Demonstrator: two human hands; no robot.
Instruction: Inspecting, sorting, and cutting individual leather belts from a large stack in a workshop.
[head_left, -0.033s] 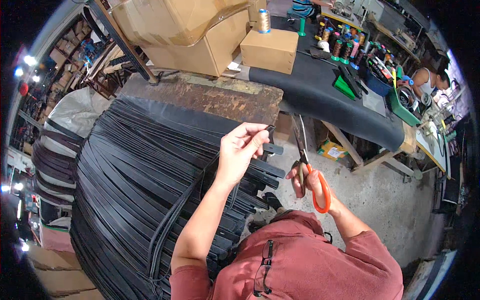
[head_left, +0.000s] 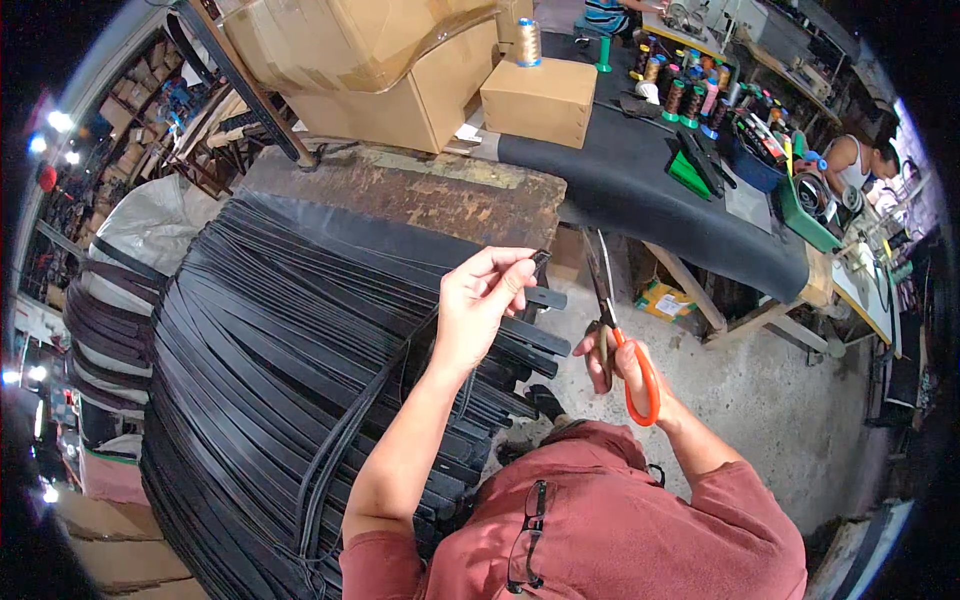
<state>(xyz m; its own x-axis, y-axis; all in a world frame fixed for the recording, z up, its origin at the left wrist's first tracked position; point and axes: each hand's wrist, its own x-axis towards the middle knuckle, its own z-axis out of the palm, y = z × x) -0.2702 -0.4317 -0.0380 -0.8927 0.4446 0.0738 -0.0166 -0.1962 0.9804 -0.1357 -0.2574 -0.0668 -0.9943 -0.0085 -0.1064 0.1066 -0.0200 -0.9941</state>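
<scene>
My left hand (head_left: 470, 310) is raised above the right end of a large spread of black straps (head_left: 300, 340). Its thumb and fingertips are closed on the end of a thin black strap (head_left: 541, 258); most of that piece is hidden by the hand. A little to the right, my right hand (head_left: 628, 368) holds a pair of scissors (head_left: 647, 390) with an orange handle loop. Their blades point up and away from me, slightly parted, and do not touch the strap. Several strap ends (head_left: 545, 298) stick out below my left fingers.
A worn wooden table (head_left: 430, 195) carries the straps, with cardboard boxes (head_left: 540, 105) behind. Black sheet material (head_left: 680, 230) covers the bench at right, with thread spools (head_left: 690, 100) and a green bin (head_left: 810, 215). Another person (head_left: 850, 165) sits at far right.
</scene>
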